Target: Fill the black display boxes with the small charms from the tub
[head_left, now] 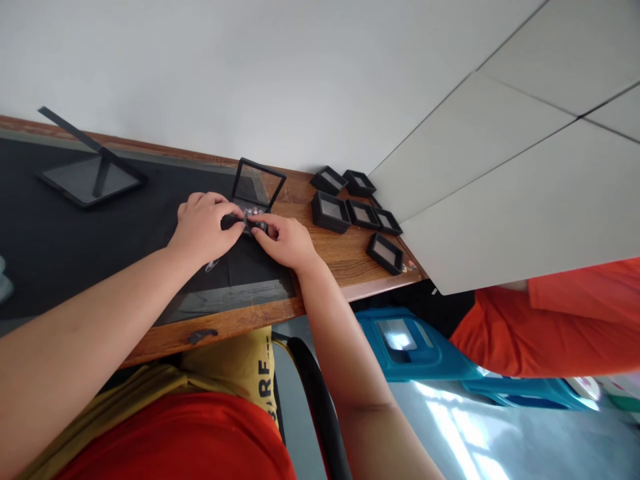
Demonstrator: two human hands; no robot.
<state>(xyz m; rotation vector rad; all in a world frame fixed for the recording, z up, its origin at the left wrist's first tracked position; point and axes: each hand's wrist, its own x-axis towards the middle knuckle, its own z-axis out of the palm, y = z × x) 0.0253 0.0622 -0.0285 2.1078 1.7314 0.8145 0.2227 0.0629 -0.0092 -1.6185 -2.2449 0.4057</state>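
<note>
A small black display frame stands with its hinged lid raised, a see-through film inside the lid. Small shiny pink and silvery pieces lie in its lower half. At the left side of that half is my left hand, thumb and forefinger closed together over something too small to name. My right hand comes in from the other side, its forefinger reaching to the left fingertips, its thumb just below and the other fingers curled. What lies between the fingertips is hidden. A small shiny item lies below my left wrist.
Several black boxes with see-through windows sit at the table's right end. A larger black frame stands open on the black mat at left. A white wall is behind. Blue stools and a person in orange are at right.
</note>
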